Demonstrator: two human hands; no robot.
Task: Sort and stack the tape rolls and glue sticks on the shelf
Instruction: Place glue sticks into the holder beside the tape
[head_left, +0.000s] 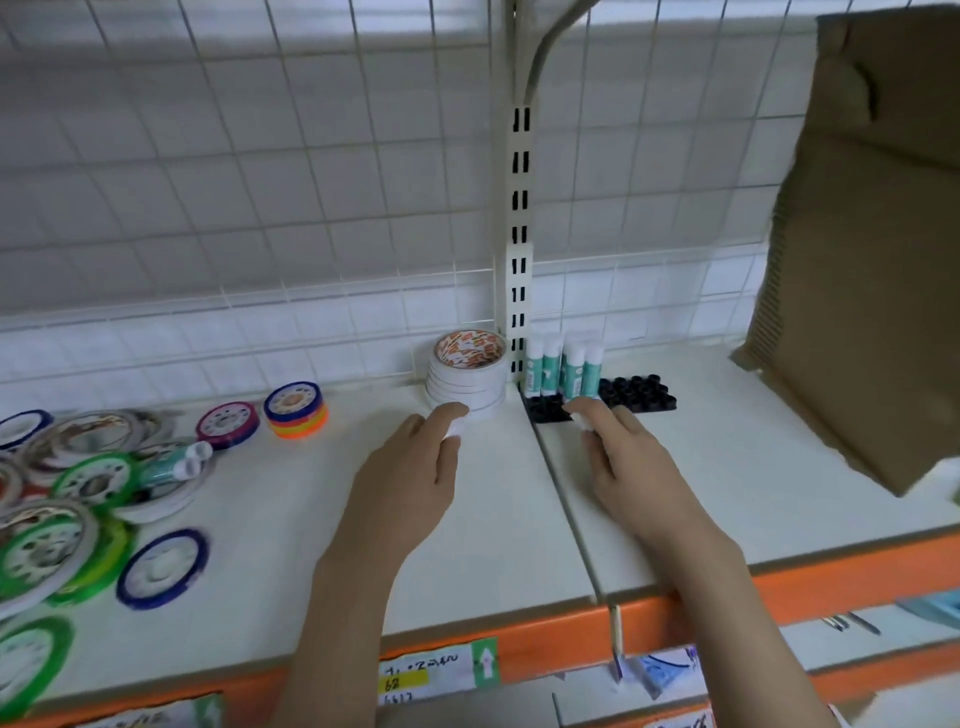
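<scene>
A stack of white tape rolls stands at the back of the white shelf. Just right of it, several teal glue sticks stand upright in a black holder tray. My left hand reaches to the foot of the white stack, its fingers curled round a small white-capped piece that looks like a glue stick. My right hand is at the tray's front edge and pinches a similar white-capped glue stick. Both held items are mostly hidden.
Loose tape rolls lie piled at the left, with two glue sticks on top. A coloured stack, a pink roll and a blue roll sit apart. Brown cardboard hangs over the right. A slotted post splits the wire back.
</scene>
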